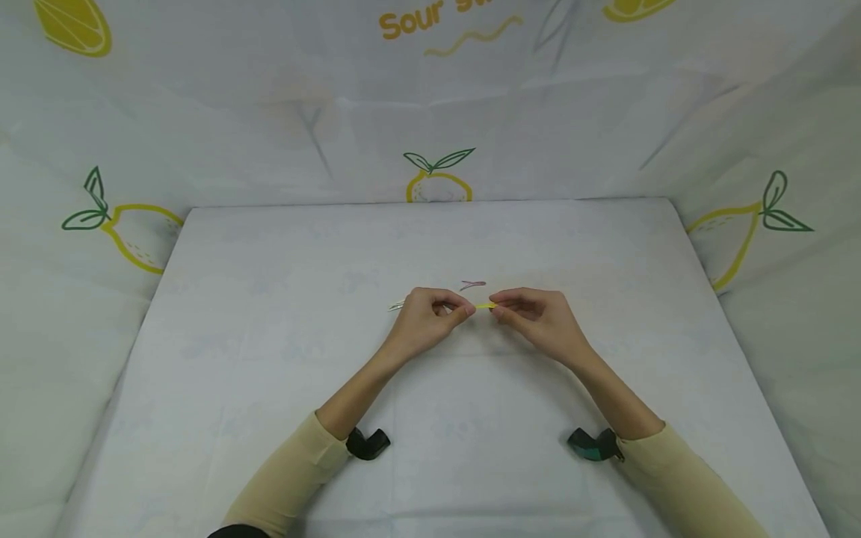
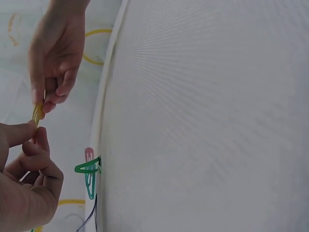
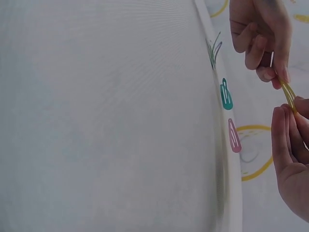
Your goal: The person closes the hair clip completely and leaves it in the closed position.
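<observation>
A small yellow hair clip (image 1: 484, 305) (image 2: 36, 114) (image 3: 288, 94) is stretched between my two hands, near the middle of the table. My left hand (image 1: 430, 321) (image 2: 29, 179) pinches one end between thumb and forefinger. At the other end, thumb and fingertips of my right hand (image 1: 538, 321) (image 3: 295, 159) pinch it. Just beyond the hands a pink snap clip (image 1: 473, 285) (image 3: 234, 136) lies on the cloth. Close to it, in the right wrist view, is a teal snap clip (image 3: 225, 94). A green clip (image 2: 87, 168) stands up bent in the left wrist view.
Pale thin pieces (image 1: 395, 305) show beside my left hand, partly hidden by it. A bunch of thin dark and green strips (image 3: 214, 53) lies farther along in the right wrist view. The white-covered table (image 1: 269, 403) has fabric walls with lemon prints on three sides.
</observation>
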Demonstrator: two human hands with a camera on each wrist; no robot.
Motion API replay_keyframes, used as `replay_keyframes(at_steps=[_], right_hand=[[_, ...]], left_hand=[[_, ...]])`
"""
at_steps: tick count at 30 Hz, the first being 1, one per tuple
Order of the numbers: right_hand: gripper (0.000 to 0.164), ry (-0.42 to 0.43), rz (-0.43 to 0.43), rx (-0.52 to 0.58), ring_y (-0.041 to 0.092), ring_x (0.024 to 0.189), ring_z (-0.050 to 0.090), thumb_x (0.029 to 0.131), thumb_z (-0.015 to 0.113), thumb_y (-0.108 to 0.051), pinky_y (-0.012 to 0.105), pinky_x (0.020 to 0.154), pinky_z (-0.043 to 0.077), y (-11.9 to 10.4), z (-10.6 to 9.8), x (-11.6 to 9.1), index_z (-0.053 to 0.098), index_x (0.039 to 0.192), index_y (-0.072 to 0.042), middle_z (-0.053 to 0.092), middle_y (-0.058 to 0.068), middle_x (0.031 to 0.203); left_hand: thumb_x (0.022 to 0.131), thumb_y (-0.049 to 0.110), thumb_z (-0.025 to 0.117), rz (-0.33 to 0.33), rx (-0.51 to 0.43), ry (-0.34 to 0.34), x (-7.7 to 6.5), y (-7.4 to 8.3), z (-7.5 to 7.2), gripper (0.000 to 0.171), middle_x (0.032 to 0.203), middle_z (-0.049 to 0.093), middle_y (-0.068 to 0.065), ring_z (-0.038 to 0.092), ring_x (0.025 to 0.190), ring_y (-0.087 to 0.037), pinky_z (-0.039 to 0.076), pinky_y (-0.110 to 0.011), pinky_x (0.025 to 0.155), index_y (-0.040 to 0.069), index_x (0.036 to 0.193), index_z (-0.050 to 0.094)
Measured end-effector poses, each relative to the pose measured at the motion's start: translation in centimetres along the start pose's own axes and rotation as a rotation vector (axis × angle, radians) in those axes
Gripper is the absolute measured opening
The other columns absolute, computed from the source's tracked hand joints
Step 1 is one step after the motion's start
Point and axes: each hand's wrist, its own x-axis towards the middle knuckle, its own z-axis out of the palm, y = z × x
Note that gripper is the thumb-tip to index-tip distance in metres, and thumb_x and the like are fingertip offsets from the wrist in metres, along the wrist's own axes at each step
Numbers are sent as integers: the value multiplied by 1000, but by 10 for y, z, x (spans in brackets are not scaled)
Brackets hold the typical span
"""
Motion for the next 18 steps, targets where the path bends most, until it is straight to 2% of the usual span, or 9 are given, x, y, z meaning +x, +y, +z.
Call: replay_keyframes(at_steps=[4, 10, 18], right_hand=[[24, -24, 29, 17, 20, 96, 82, 100, 77, -7, 19, 87, 62, 1, -2, 1, 78, 122, 3, 80, 24, 115], [23, -48, 57, 29, 23, 94, 83, 99, 78, -4, 20, 86, 62, 1, -4, 2, 77, 120, 4, 80, 27, 111], [21, -66, 78, -20, 19, 92, 81, 98, 79, -4, 17, 83, 61, 2, -6, 4, 78, 117, 3, 80, 24, 109]], left_hand=[[98, 22, 80, 6, 5, 4, 0, -1, 0, 14, 62, 62, 3, 41, 52, -7, 29, -22, 50, 9, 99, 85], [98, 21, 81, 10, 18, 0, -1, -1, 1, 13, 90, 81, -8, 42, 53, -7, 30, -21, 50, 9, 100, 85], [98, 18, 80, 6, 25, -7, -1, -1, 2, 11, 89, 80, -5, 41, 52, -6, 29, -21, 49, 10, 103, 85]])
